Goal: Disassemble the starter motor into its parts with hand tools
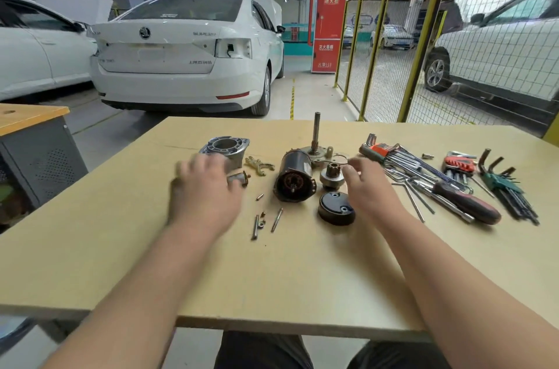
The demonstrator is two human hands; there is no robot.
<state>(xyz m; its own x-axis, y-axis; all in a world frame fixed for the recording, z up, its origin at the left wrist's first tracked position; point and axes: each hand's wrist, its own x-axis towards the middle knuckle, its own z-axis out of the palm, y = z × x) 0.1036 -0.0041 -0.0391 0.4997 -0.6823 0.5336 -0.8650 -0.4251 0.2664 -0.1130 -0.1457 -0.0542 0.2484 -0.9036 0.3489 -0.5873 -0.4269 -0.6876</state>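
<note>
The starter motor lies in pieces on the wooden table [121, 262]. The black motor body [292, 176] rests on its side at the middle. Behind it stands a shaft with its plate [317, 138]. A pinion gear [332, 176] and a black end cap [336, 207] sit to its right. The grey nose housing [225, 149], a brass fork lever [258, 164] and a small cylinder part [239, 178] lie to the left. My left hand [205, 190] is blurred, fingers spread, beside the housing. My right hand [367, 184] hovers by the pinion gear, holding nothing.
Loose bolts and small screws [266, 219] lie in front of the motor body. Hex key sets [390, 154], a red-handled screwdriver [467, 202] and a green key set [503, 184] spread at the right. White cars and a yellow mesh fence stand beyond the table.
</note>
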